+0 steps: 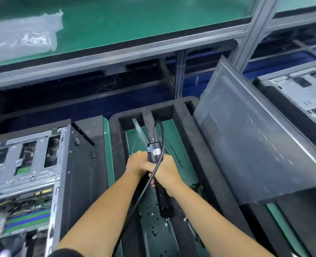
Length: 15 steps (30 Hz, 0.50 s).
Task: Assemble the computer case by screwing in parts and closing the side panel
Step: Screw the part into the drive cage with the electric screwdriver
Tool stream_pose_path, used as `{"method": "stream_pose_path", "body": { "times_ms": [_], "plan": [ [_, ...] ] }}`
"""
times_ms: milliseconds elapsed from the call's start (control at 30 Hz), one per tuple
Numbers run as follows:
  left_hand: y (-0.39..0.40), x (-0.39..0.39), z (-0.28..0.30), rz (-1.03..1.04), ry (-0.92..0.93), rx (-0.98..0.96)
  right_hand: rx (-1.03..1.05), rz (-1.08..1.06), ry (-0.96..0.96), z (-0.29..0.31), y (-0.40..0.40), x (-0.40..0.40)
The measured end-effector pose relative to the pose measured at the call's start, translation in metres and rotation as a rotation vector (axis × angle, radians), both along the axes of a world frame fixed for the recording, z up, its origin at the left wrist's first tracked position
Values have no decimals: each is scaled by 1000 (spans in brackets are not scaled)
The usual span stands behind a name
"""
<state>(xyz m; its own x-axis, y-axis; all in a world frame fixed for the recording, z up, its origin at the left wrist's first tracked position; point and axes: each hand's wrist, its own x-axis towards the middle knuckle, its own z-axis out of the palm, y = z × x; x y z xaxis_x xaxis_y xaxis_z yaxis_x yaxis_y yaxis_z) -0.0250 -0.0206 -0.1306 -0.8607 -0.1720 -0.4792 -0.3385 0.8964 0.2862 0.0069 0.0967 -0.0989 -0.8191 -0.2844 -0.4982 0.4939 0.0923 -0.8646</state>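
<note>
Both my hands hold a black electric screwdriver [155, 151] over a black foam tray [188, 138]. My left hand [136, 164] grips its barrel from the left. My right hand [164, 171] wraps it from the right, and the black cable [144, 190] loops down past my wrists. The tool's tip [165, 212] points down toward small screws [153, 216] lying on the green mat. An open computer case [33, 173] lies at the left with its boards showing. A dark side panel [255, 138] leans tilted at the right.
Another open case [302, 89] sits at the far right. A metal strip [140, 132] lies in the tray. An aluminium frame [116, 51] carries a green shelf with a plastic bag [21, 36] at the back left.
</note>
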Motion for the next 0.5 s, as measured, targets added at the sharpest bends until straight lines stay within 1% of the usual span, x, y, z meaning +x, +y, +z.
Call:
{"method": "stream_pose_path", "body": {
  "times_ms": [167, 333, 400, 500],
  "plan": [
    [-1, 1, -6, 26, 17, 45, 48, 37, 36, 3, -1, -6],
    [-2, 0, -9, -9, 12, -8, 54, 31, 54, 6, 0, -8],
    [-3, -1, -7, 35, 19, 34, 53, 31, 85, 10, 1, -9],
    [-9, -9, 2, 107, 38, 170, 35, 12, 181, 24, 1, -10]
  ]
}}
